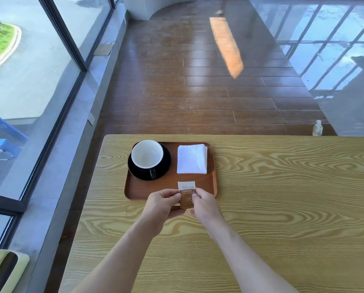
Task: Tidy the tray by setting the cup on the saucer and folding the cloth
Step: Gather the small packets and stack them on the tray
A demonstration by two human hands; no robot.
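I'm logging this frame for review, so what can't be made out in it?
- Small brown-and-white paper packet: print too small to read in the head view; its lower edges are covered by the left hand and right hand.
- Folded white cloth: number of layers unclear.
- Black saucer: centre hidden by the white-lined cup.

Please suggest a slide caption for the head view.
Both hands pinch a small brown packet over the wooden tray.
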